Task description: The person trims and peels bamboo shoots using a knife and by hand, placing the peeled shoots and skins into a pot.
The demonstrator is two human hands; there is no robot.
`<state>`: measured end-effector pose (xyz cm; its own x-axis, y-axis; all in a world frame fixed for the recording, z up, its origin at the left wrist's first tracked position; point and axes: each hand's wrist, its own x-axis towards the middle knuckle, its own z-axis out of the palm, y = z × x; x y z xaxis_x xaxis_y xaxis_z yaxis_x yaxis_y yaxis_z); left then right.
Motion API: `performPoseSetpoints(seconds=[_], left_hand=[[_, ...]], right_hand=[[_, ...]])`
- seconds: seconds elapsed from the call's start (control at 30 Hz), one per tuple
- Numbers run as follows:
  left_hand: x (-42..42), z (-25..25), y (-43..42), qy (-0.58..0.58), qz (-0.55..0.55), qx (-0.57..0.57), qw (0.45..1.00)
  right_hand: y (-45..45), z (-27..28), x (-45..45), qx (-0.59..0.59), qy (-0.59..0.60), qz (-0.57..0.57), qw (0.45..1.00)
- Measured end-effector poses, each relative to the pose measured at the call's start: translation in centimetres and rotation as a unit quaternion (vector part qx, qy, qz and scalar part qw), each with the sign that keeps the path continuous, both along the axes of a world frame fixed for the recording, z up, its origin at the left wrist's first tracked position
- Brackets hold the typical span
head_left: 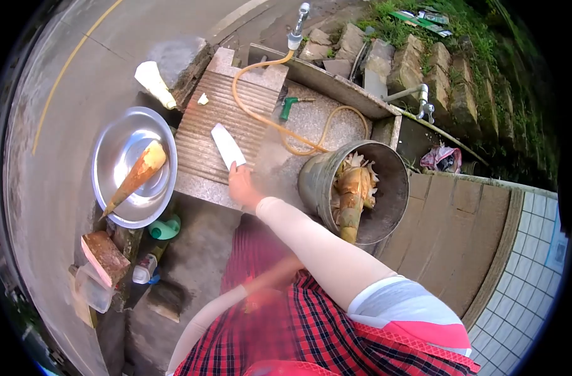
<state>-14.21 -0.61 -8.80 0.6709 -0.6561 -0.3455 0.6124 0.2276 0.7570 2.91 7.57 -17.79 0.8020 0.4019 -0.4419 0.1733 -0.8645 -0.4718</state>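
My right hand is wrapped round the handle of a kitchen knife, whose broad pale blade lies over the ridged stone washboard. My left hand is blurred, close to my red checked apron and partly behind my right forearm, so its fingers are hidden. A bamboo shoot with a bared yellow tip leans in the metal basin left of the washboard. Beyond it, a pale peeled bamboo shoot rests by a stone block. A small pale scrap sits on the washboard.
A metal bucket to the right holds bamboo shoots and husks. A yellow hose crosses the stone sink, with a green spray nozzle there. Taps, a green bottle and a brick stand around.
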Motion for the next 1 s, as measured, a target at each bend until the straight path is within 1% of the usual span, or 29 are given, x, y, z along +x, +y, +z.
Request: performPoseSetpoints(seconds=[0.03, 0.07, 0.1, 0.13, 0.17, 0.2, 0.27, 0.33, 0.37, 0.4, 0.43, 0.47, 0.5, 0.53, 0.57, 0.6, 0.67, 0.7, 0.77, 0.83, 0.87, 0.93, 1.0], left_hand=[[-1.0, -2.3, 0.7, -0.129, -0.024, 0.029, 0.991], [-1.3, -3.8, 1.4, -0.333, -0.089, 0.094, 0.934], [-0.8, -2.7, 1.2, -0.209, -0.059, 0.087, 0.972], [-0.1, -1.5, 1.0, -0.083, -0.029, 0.087, 0.992], [1.0, 0.4, 1.0, 0.046, 0.000, 0.093, 0.995], [2.2, 1.8, 1.1, 0.173, 0.030, 0.105, 0.979], [4.7, 3.2, 1.1, 0.129, -0.104, 0.120, 0.979], [6.6, 7.1, 1.1, 0.164, -0.088, 0.100, 0.977], [6.6, 6.6, 0.7, 0.195, -0.067, 0.087, 0.975], [6.6, 6.1, 0.2, 0.228, -0.045, 0.075, 0.970], [6.9, 6.4, -0.3, 0.219, -0.063, 0.083, 0.970], [7.2, 6.8, -0.9, 0.219, -0.067, 0.089, 0.969], [7.5, 7.4, -1.6, 0.218, -0.069, 0.096, 0.969], [7.6, 7.8, -2.2, 0.217, -0.070, 0.103, 0.968], [7.7, 8.1, -2.9, 0.214, -0.080, 0.115, 0.967], [7.7, 8.0, -3.7, 0.230, -0.089, 0.118, 0.962], [7.6, 7.4, -5.5, 0.265, -0.104, 0.124, 0.951], [8.5, 9.4, -6.1, 0.299, -0.092, 0.095, 0.945], [8.7, 8.6, -7.6, 0.330, -0.060, 0.106, 0.936], [8.9, 8.6, -8.7, 0.365, -0.029, 0.139, 0.920], [8.5, 8.1, -9.2, 0.353, -0.024, 0.145, 0.924], [8.4, 8.0, -10.3, 0.328, -0.016, 0.154, 0.932], [7.7, 7.9, -11.4, 0.286, -0.020, 0.196, 0.938]], right_hand=[[0.4, -1.3, -0.4, 0.013, 0.008, -0.025, 1.000], [0.3, 0.0, -0.3, 0.014, 0.031, -0.016, 0.999], [0.6, -0.2, -0.3, 0.039, 0.034, -0.031, 0.998], [0.6, -0.3, -0.2, 0.025, 0.072, -0.015, 0.997], [0.0, 2.1, 0.3, 0.024, 0.085, 0.018, 0.996], [-0.4, 4.2, 0.9, 0.017, 0.163, 0.011, 0.986], [-2.6, 7.1, 1.4, 0.093, 0.131, 0.029, 0.986], [-7.7, 12.1, 1.6, 0.247, 0.071, -0.098, 0.962], [-11.0, 13.3, 1.3, 0.314, -0.096, -0.151, 0.932], [-15.0, 16.2, 1.4, 0.296, -0.075, -0.235, 0.923], [-19.4, 17.0, 1.2, 0.270, -0.148, -0.291, 0.906], [-23.4, 19.1, 0.9, 0.256, -0.091, -0.411, 0.870], [-27.5, 19.4, 0.0, 0.193, -0.149, -0.445, 0.862], [-32.9, 14.3, -1.5, 0.078, -0.159, -0.475, 0.862], [-34.4, 15.2, -2.9, -0.102, -0.152, -0.393, 0.901], [-34.9, 14.7, -3.9, -0.065, -0.058, -0.420, 0.903], [-35.9, 12.7, -5.2, 0.013, 0.134, -0.455, 0.880], [-35.9, 12.1, -4.9, 0.058, 0.158, -0.497, 0.851], [-35.5, 10.8, -4.0, 0.150, 0.212, -0.566, 0.782], [-35.6, 10.9, -3.2, 0.151, 0.235, -0.545, 0.791], [-35.9, 10.9, -2.8, 0.150, 0.245, -0.534, 0.796], [-36.6, 10.3, -2.3, 0.172, 0.279, -0.528, 0.783], [-37.0, 10.4, -2.0, 0.177, 0.308, -0.522, 0.775]])
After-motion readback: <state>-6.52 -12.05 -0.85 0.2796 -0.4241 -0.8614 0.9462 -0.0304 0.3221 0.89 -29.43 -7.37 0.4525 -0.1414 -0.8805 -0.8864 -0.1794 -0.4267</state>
